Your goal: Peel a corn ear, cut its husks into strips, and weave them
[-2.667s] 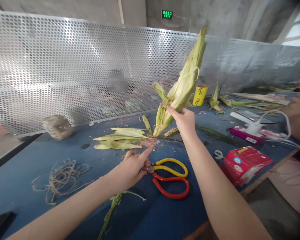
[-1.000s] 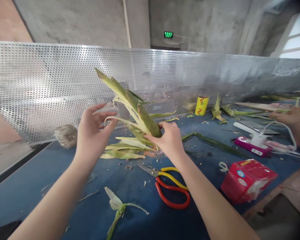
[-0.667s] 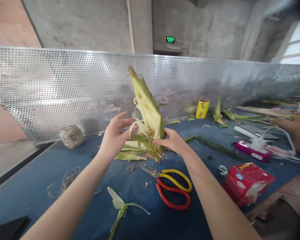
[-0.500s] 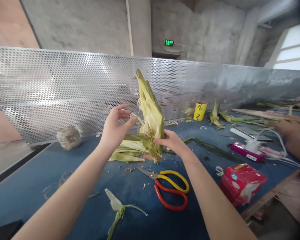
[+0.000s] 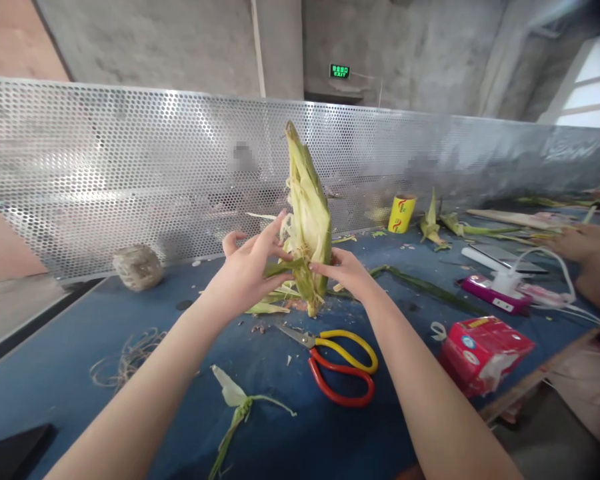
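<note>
A bundle of pale green corn husks point(image 5: 309, 220) stands upright before me, its tip pointing up and loose shreds on its left side. Round its lower right side, my right hand point(image 5: 349, 272) is closed, with the thumb across the front. My left hand point(image 5: 247, 270) is at the lower left, a green husk strip point(image 5: 283, 267) of the bundle between its thumb and fingers; the index finger stretches up beside the bundle. Below lie scissors point(image 5: 307, 341) with one yellow and one red handle, blades partly apart. Nearer me is a small tied husk piece point(image 5: 240, 407).
Left are a clear-wrapped lump point(image 5: 138, 267) and tangled string point(image 5: 127, 360). Right are a yellow roll point(image 5: 401, 213), husk pieces point(image 5: 431, 227), a purple power strip point(image 5: 495, 295) with cables and a red tissue pack point(image 5: 485, 353). Another person's hands point(image 5: 587, 250) work far right. A perforated metal screen point(image 5: 180, 173) stands behind.
My left hand has moved right and in to the bundle, closing on the strip at its lower left. The bundle looks slightly more upright and further right; my right hand still holds it.
</note>
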Demonstrator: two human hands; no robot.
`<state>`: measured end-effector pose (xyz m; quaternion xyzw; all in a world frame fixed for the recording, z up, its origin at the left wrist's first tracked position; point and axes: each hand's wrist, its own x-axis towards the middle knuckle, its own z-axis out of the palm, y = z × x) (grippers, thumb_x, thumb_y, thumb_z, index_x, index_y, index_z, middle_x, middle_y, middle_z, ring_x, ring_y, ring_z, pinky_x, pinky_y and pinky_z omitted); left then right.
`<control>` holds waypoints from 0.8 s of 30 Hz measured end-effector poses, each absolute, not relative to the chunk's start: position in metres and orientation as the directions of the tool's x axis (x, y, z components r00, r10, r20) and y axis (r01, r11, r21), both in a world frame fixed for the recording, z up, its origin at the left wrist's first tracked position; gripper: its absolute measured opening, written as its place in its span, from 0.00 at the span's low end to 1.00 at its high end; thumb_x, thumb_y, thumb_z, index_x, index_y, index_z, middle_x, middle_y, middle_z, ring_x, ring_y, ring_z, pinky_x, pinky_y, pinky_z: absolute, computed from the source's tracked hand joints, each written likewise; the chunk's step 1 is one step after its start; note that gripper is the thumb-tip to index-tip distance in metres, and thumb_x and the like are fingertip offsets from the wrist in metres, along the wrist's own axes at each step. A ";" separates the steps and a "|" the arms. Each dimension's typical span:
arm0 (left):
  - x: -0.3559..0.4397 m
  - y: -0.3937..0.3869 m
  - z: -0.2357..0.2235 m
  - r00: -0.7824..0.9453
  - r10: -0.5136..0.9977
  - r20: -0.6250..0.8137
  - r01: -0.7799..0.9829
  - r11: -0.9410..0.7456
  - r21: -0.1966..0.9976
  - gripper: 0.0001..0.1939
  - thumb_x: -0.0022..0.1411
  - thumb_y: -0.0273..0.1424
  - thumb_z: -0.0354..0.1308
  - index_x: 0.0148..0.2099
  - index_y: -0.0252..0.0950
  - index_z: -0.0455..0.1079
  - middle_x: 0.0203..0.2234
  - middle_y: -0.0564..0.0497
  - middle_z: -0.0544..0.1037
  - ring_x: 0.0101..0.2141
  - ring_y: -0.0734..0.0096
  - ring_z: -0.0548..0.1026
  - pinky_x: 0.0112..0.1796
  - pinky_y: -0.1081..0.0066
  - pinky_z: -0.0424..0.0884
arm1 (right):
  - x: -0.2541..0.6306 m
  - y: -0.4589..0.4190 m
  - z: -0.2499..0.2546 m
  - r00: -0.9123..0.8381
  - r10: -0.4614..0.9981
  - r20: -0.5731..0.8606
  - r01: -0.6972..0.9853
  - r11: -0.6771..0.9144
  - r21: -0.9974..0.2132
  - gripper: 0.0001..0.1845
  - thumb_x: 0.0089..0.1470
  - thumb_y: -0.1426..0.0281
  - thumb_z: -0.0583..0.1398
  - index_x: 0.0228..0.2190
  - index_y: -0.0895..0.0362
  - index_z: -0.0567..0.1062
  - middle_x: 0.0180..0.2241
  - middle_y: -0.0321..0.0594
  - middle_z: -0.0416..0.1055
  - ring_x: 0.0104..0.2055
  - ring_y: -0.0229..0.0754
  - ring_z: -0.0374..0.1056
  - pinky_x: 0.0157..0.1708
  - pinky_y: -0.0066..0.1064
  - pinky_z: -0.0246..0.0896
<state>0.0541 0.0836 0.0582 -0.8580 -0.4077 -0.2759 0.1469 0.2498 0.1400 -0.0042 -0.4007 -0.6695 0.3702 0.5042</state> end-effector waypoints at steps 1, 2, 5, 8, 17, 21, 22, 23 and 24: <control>0.054 0.084 0.057 0.523 0.618 0.587 0.783 -0.621 -0.044 0.38 0.57 0.29 0.52 0.64 0.38 0.35 0.32 0.52 0.78 0.46 0.62 0.71 0.52 0.51 0.45 | 0.250 0.140 -0.004 -0.173 0.911 0.373 0.144 0.398 -0.906 0.20 0.38 0.58 0.65 0.33 0.58 0.76 0.35 0.41 0.75 0.35 0.43 0.68 0.35 0.34 0.62; 0.052 0.084 0.056 0.531 0.614 0.584 0.784 -0.618 -0.062 0.37 0.57 0.26 0.50 0.64 0.37 0.34 0.30 0.53 0.78 0.44 0.63 0.72 0.52 0.51 0.45 | 0.251 0.140 -0.005 -0.175 0.914 0.367 0.117 0.390 -0.914 0.20 0.38 0.58 0.65 0.33 0.58 0.76 0.35 0.41 0.75 0.35 0.43 0.69 0.35 0.34 0.62; 0.041 0.084 0.050 0.549 0.598 0.584 0.783 -0.612 -0.111 0.38 0.56 0.22 0.45 0.65 0.37 0.32 0.28 0.54 0.77 0.38 0.63 0.74 0.52 0.50 0.47 | 0.254 0.143 -0.006 -0.137 0.934 0.330 0.033 0.337 -0.941 0.22 0.36 0.58 0.66 0.33 0.58 0.76 0.35 0.42 0.75 0.36 0.44 0.69 0.34 0.33 0.63; 0.019 0.081 0.039 0.580 0.581 0.571 0.774 -0.612 -0.164 0.40 0.57 0.23 0.45 0.65 0.38 0.25 0.27 0.53 0.77 0.32 0.63 0.74 0.50 0.47 0.50 | 0.257 0.148 -0.008 -0.008 0.954 0.298 -0.036 0.298 -0.954 0.22 0.34 0.57 0.66 0.31 0.59 0.76 0.34 0.43 0.76 0.38 0.47 0.70 0.35 0.33 0.62; -0.010 0.027 0.003 0.601 0.527 0.601 0.766 -0.595 -0.244 0.38 0.62 0.24 0.43 0.65 0.44 0.22 0.27 0.54 0.78 0.30 0.64 0.76 0.50 0.50 0.55 | 0.258 0.155 -0.005 0.237 0.972 0.002 -0.319 0.079 -0.945 0.23 0.36 0.49 0.61 0.27 0.55 0.71 0.33 0.42 0.74 0.29 0.42 0.67 0.16 0.28 0.50; -0.013 0.013 -0.009 0.551 0.562 0.617 0.790 -0.589 -0.169 0.37 0.61 0.26 0.43 0.65 0.47 0.24 0.25 0.55 0.78 0.27 0.61 0.76 0.47 0.49 0.58 | 0.253 0.158 -0.013 0.121 0.993 -0.009 -0.243 0.021 -0.970 0.24 0.38 0.46 0.59 0.20 0.55 0.66 0.23 0.43 0.71 0.20 0.38 0.62 0.14 0.29 0.47; -0.015 0.013 -0.011 0.528 0.585 0.615 0.805 -0.576 -0.142 0.38 0.61 0.26 0.43 0.65 0.47 0.24 0.25 0.55 0.78 0.27 0.60 0.76 0.47 0.49 0.58 | 0.252 0.158 -0.015 0.120 0.993 0.009 -0.219 0.035 -0.975 0.24 0.38 0.46 0.58 0.19 0.55 0.66 0.22 0.43 0.71 0.20 0.38 0.61 0.14 0.29 0.47; -0.016 0.014 -0.013 0.508 0.606 0.611 0.817 -0.564 -0.120 0.38 0.61 0.27 0.44 0.65 0.48 0.23 0.25 0.55 0.78 0.27 0.59 0.76 0.47 0.48 0.58 | 0.250 0.159 -0.016 0.130 0.991 0.030 -0.198 0.055 -0.979 0.24 0.38 0.46 0.58 0.19 0.55 0.66 0.22 0.43 0.71 0.19 0.38 0.61 0.14 0.29 0.48; -0.017 0.015 -0.014 0.498 0.624 0.602 0.824 -0.557 -0.104 0.39 0.61 0.28 0.44 0.64 0.48 0.22 0.26 0.55 0.78 0.29 0.58 0.76 0.47 0.47 0.58 | 0.249 0.159 -0.018 0.145 0.988 0.055 -0.175 0.080 -0.981 0.24 0.38 0.46 0.59 0.19 0.55 0.66 0.21 0.43 0.70 0.19 0.38 0.61 0.13 0.29 0.48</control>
